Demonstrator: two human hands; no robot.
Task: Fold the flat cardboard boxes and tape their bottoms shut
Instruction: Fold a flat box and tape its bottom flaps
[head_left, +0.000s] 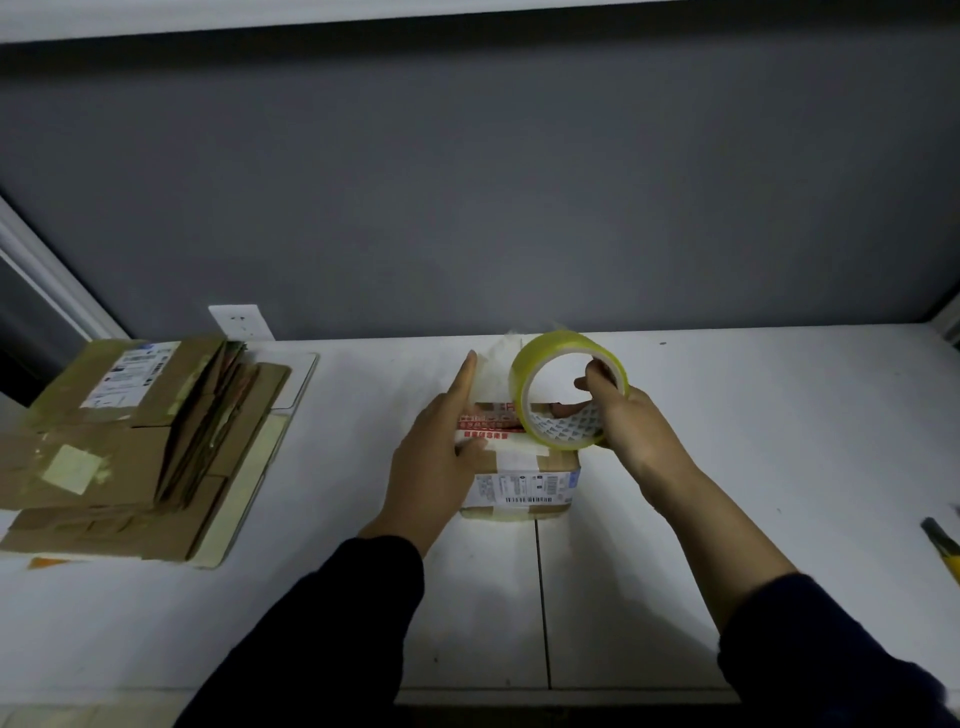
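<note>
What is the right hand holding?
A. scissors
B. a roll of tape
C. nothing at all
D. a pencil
B: the right hand grips the yellowish roll of tape, with fingers through its hole, over the small cardboard box that the left hand presses on.

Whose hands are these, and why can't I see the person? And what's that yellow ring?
The camera sits on the person's head and looks down, so you see only their arms and hands. On the white table stands a small cardboard box. The left hand presses on its top with straight fingers. The right hand holds the yellow ring: that's a roll of tape for sticking the box shut. On the left lies a stack of flat boxes, not folded yet.
</note>
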